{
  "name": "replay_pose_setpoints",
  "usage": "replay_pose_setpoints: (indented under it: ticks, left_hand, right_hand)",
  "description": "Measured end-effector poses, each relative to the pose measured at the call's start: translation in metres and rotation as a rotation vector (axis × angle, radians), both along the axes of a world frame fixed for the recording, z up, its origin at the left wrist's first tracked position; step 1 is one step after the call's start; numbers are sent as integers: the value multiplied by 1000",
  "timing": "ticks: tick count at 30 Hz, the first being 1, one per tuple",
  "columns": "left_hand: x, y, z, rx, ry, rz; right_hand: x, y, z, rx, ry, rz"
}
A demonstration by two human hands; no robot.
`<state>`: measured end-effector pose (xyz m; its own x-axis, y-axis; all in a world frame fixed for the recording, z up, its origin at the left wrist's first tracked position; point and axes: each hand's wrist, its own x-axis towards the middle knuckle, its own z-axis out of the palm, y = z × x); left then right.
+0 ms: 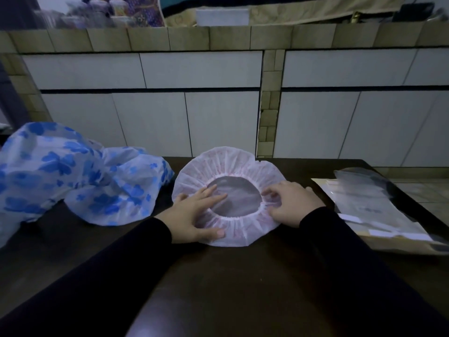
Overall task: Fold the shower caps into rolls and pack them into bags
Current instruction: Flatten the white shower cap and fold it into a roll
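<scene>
Pink-white shower cap (229, 164) lies flat on the dark desk (230, 276), mid-desk toward the far edge, opening side up — elastic ring faces the camera, ruffled brim spread all round it. Roughly round, so no clear long axis; slightly wider left to right. Not folded or rolled yet.

Left hand (194, 212) on the cap's left side: fingers straight and spread, reaching into the opening, thumb lying along the near-left brim. Pressing flat, not pinching. Right hand (291, 203) on the right side, fingers bent over the elastic rim; fingertips on the ruffle, but whether they really pinch it — cannot tell. Dark sleeves on both arms.

Left of the cap, touching or just beside it, a crumpled heap of white plastic with blue flower print (73, 173). Right of it, apart, a stack of clear flat bags (369, 205) lying on the desk, long axis running away from the camera. Tiled wall (194, 93) behind.
</scene>
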<state>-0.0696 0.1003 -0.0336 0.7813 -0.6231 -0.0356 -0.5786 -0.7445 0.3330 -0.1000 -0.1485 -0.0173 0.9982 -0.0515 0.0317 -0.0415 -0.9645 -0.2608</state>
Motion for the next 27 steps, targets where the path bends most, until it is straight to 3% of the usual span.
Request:
replay_pose_setpoints:
  ticks: [3, 5, 7, 10, 13, 16, 19, 21, 23, 27]
  left_hand:
    - [0, -4, 1, -168, -195, 95]
    - [1, -10, 2, -221, -345, 227]
    - [1, -15, 1, -124, -342, 337]
    - [2, -19, -7, 157, -117, 356]
    - [0, -24, 1, 283, -46, 338]
    - [-3, -28, 20, 278, -155, 360]
    - [0, -29, 30, 193, -519, 362]
    - [4, -33, 30, 73, -666, 275]
    - [9, -41, 30, 12, -626, 162]
    - [19, -53, 14, 81, -396, 95]
  right_hand:
    - [-3, 17, -1, -8, -392, 30]
    - [-1, 27, -7, 19, -528, 67]
    - [5, 30, -18, 30, -375, 103]
    - [12, 24, -30, -10, 32, 58]
    - [11, 17, -26, -37, 174, 16]
    - [1, 14, -10, 27, 134, 1]
    - [-2, 20, 0, 71, -166, -23]
    - [4, 25, -2, 34, -394, -49]
    - [12, 27, -10, 19, -419, -20]
    - [17, 24, -26, -66, -133, 120]
